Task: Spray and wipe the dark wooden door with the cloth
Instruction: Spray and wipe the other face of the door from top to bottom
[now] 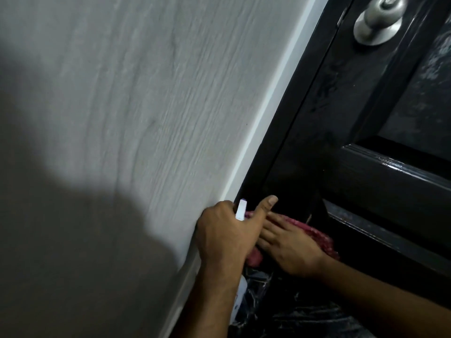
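Observation:
The dark wooden door [361,113] fills the right side, with raised panels and a wet sheen low down. My left hand [227,237] grips a white spray bottle [241,209]; its nozzle pokes up between my fingers and my thumb sticks out toward the door. The bottle's body shows below my wrist. My right hand [290,247] lies flat with straight fingers on a red cloth [319,236], pressing it against the door's lower left stile. Most of the cloth is hidden under both hands.
A silver round door knob [379,18] sits at the top right. A pale wood-grain wall [136,98] with a white trim strip [268,113] borders the door frame on the left. A dark marbled floor [292,313] shows at the bottom.

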